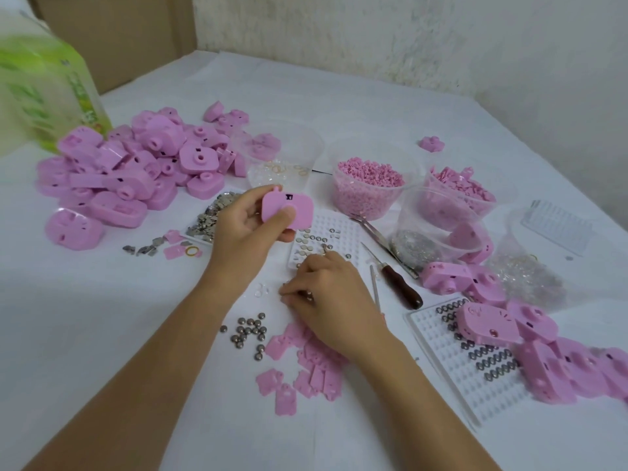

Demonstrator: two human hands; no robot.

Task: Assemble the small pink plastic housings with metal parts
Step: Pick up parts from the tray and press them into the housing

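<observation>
The white-covered table [373,107] is laid out as a work station, with stock ranged in an arc so that everything can be reached from one seat. A large heap of pink housings [112,178] is piled at the far left, apparently as unworked supply, while a second pile of housings [550,355] is spread at the right, partly over a white grid tray [452,368] in which metal springs are sorted into rows. Clear tubs, one filled with pink pellets [368,185], are set behind a smaller grid tray [339,226], where small round parts are parked singly for easy picking. The left hand [238,229] is raised above this tray, and one pink housing [289,207] is pinched between its thumb and curled fingers, turned face-up, presumably so that a part can be received. The right hand [333,297] is lowered to the cloth with its fingertips [289,295] drawn together around tiny metal bits. Whether anything has actually been picked up cannot be told. Loose round metal cells [249,331] are scattered just beside that wrist, within easy reach.
</observation>
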